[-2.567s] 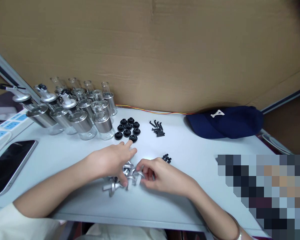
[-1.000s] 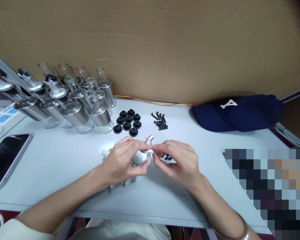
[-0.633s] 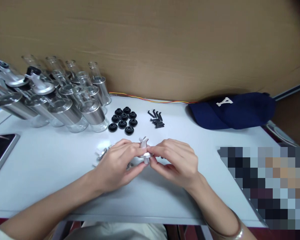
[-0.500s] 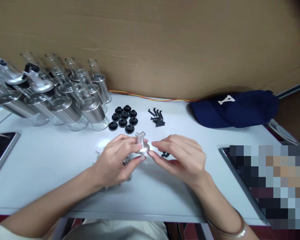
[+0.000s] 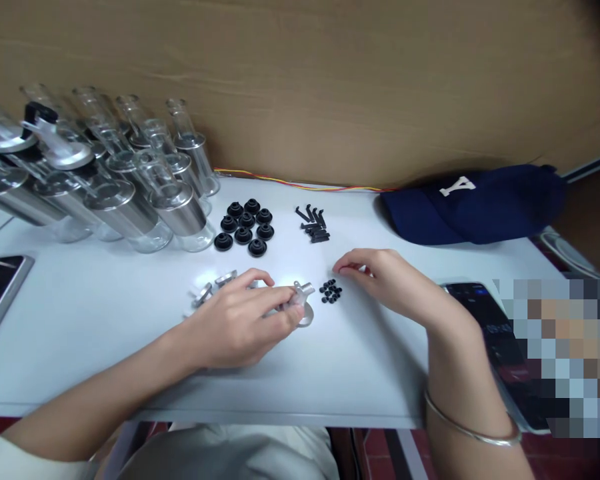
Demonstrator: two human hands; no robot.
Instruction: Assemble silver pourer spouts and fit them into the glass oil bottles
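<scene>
My left hand (image 5: pixel 245 320) grips a silver pourer spout (image 5: pixel 305 313) between thumb and fingers, tilted with its round flange low and its forked end up, just above the table. Loose silver spouts (image 5: pixel 225 279) lie behind and left of that hand, partly hidden by it. My right hand (image 5: pixel 375 270) is in a pinch, thumb and forefinger together, at the upper right of a small heap of tiny black plugs (image 5: pixel 331 291). Whatever is between those fingertips, if anything, is too small to make out.
Black ribbed stoppers (image 5: pixel 243 235) and small black levers (image 5: pixel 316 227) lie farther back. Glass bottles with steel sleeves (image 5: pixel 180 210) crowd the left, some topped with spouts. A navy cap (image 5: pixel 473 207) and a phone (image 5: pixel 480 313) are on the right, a tablet-like device (image 5: pixel 5 287) at far left.
My right hand has moved from beside the spout, right and away from me, to the tiny black plugs. My left hand has turned the spout and carried it slightly right and lower.
</scene>
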